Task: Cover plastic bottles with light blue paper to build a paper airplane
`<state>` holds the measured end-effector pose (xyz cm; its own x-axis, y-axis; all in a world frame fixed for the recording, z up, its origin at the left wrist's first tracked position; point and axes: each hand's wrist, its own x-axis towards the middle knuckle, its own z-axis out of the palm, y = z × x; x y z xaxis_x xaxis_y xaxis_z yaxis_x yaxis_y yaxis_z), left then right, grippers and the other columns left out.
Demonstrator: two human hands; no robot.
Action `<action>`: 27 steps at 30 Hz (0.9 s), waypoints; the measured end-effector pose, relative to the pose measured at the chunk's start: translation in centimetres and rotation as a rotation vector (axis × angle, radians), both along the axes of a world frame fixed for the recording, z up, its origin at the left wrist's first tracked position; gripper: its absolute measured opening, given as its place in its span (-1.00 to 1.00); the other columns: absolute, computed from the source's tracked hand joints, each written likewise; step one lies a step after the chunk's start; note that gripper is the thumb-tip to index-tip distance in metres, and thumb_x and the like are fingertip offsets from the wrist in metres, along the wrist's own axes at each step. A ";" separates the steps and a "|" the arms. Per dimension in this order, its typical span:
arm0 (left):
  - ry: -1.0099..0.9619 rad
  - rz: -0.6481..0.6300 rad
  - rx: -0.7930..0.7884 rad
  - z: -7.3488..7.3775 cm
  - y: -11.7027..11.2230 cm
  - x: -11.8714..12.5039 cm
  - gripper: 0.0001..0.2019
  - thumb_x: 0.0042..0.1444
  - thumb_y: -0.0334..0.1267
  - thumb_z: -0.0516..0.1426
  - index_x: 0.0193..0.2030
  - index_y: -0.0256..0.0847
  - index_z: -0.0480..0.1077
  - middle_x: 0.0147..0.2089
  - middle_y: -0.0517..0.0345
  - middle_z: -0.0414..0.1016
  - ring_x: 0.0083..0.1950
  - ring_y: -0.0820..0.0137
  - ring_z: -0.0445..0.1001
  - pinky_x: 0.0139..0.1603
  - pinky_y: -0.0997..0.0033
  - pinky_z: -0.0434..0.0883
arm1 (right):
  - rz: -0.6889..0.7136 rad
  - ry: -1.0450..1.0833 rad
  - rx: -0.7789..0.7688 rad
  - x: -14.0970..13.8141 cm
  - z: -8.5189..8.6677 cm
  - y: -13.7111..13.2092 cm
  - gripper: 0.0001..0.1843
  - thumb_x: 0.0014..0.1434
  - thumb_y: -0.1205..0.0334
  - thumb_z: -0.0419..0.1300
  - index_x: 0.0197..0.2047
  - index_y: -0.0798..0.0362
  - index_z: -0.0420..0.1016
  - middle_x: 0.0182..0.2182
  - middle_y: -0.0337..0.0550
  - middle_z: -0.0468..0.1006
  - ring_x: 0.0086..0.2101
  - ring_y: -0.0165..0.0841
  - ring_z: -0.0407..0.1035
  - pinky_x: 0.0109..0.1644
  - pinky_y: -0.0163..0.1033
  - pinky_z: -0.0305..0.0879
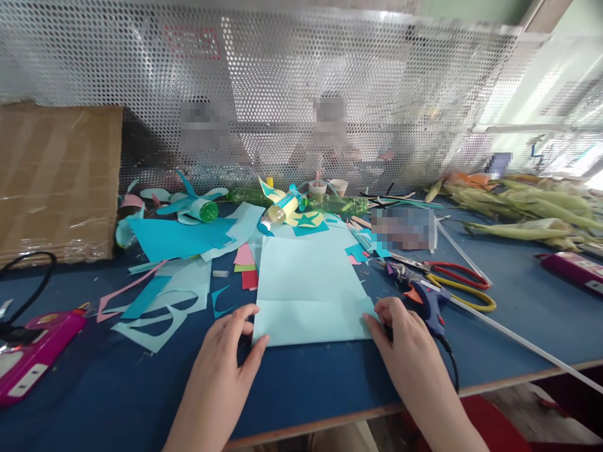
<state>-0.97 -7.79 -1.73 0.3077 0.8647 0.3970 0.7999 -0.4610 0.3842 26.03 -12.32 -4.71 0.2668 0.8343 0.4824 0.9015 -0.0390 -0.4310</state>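
At the back, a perforated metal screen (282,69). Before it, a blue tabletop (532,314), crowded. Upright at the left, a brown cardboard panel (56,182); off to the right, a heap of pale-green corn husks (541,196).

Flat in the middle, close to the table's front edge, a pale-blue paper sheet (306,270), with a straight crease across the near part. By the look of it, light, thin and springy rather than limp, likely to slide on the smooth table and to wrinkle or tear under rough handling; best held by the near corners or side edges, with flat fingertips.

At the near-left corner, the left hand (233,345), thumb and forefinger spread apart. At the right edge, the right hand (405,329), thumb tip against the paper, other fingers curled; pinching or merely resting, impossible to tell from here.

Smaller still: at far left, a magenta power strip (47,351); right of the paper, scissors (426,268) with red and yellow handles, beside a dark-blue glue gun (431,304); on the left, cut-paper scraps (155,339).

No readable brand or label; on the screen, only red marks (193,43), illegible.
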 end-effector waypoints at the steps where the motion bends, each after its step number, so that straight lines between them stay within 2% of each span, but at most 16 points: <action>1: 0.006 -0.010 0.013 0.0 0.1 0.0 -0.72 0.26 -0.11 0.04 0.09 -0.03 0.27 -0.32 0.15 0.48 -0.23 0.25 0.53 -0.36 0.39 0.44 | -0.001 -0.002 -0.001 0.0 0.0 0.0 -0.77 0.33 0.02 -0.08 -0.30 -0.05 0.15 -0.48 -0.18 0.37 -0.43 -0.23 0.31 -0.35 -0.17 0.25; 15: 0.056 -0.036 0.045 -0.8 0.5 -0.2 -0.68 0.28 -0.18 0.01 0.15 -0.07 0.22 -0.36 0.13 0.44 -0.20 0.18 0.51 -0.34 0.33 0.42 | -0.007 0.020 0.005 0.1 -0.1 0.2 -0.72 0.33 -0.03 -0.09 -0.32 -0.05 0.15 -0.49 -0.17 0.39 -0.44 -0.23 0.31 -0.35 -0.17 0.23; 27: 0.059 -0.054 0.073 -0.5 0.4 -0.1 -0.70 0.27 -0.18 0.01 0.12 -0.08 0.24 -0.37 0.13 0.45 -0.19 0.19 0.52 -0.31 0.33 0.45 | -0.029 0.016 0.010 0.3 -0.2 0.5 -0.66 0.32 -0.10 -0.10 -0.33 -0.04 0.15 -0.55 -0.21 0.35 -0.50 -0.25 0.26 -0.39 -0.20 0.18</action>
